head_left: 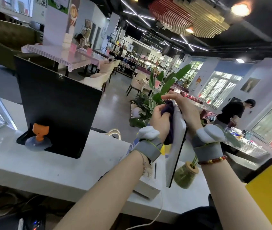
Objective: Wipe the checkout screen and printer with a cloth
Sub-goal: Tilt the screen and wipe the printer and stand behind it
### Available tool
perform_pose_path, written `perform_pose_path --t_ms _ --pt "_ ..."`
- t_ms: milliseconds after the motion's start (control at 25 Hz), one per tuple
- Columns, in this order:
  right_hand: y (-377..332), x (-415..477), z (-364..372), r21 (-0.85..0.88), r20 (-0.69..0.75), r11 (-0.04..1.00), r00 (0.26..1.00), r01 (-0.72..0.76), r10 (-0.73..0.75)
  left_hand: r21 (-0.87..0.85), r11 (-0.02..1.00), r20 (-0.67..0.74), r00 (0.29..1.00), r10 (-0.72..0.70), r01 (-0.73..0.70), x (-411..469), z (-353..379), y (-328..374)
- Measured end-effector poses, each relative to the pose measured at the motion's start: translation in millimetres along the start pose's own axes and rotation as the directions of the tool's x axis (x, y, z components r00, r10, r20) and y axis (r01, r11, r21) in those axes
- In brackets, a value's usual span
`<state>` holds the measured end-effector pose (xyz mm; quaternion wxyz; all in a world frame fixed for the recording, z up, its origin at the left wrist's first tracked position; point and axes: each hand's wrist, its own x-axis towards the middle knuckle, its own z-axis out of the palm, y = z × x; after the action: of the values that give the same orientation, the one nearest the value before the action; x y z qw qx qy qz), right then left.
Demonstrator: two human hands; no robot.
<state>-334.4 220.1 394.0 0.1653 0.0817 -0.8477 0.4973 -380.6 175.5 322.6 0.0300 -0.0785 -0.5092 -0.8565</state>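
White counter: big black flat panel stands at left, with an orange cat figurine on a grey base in front. Thin white-backed checkout screen seen edge-on, its face hidden. Left hand clutches dark purple cloth against it; right hand grips the top edge. Green glass jar holds stems. Printer not identifiable.

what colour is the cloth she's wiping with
Dark purple. The cloth in the left hand shows in the head view.
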Motion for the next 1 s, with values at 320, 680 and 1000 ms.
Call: perform_pose_path --t_ms 320,680,1000 --pt "-6 -13 -1 -0.209 0.019 0.972 0.994 0.109 -0.108 0.296 0.945 0.033 0.987 -0.159 0.142 0 -5 13" --pt "2 -9 0 -0.167 0.032 0.982 0.996 0.086 -0.081 0.03 0.977 -0.186 0.96 0.211 -0.209 -91 -22 -85" --pt "7 -1 -1 -0.145 0.031 0.987 0.997 0.072 -0.069 0.073 0.96 -0.14 0.956 -0.257 0.269 -40 -12 -130"
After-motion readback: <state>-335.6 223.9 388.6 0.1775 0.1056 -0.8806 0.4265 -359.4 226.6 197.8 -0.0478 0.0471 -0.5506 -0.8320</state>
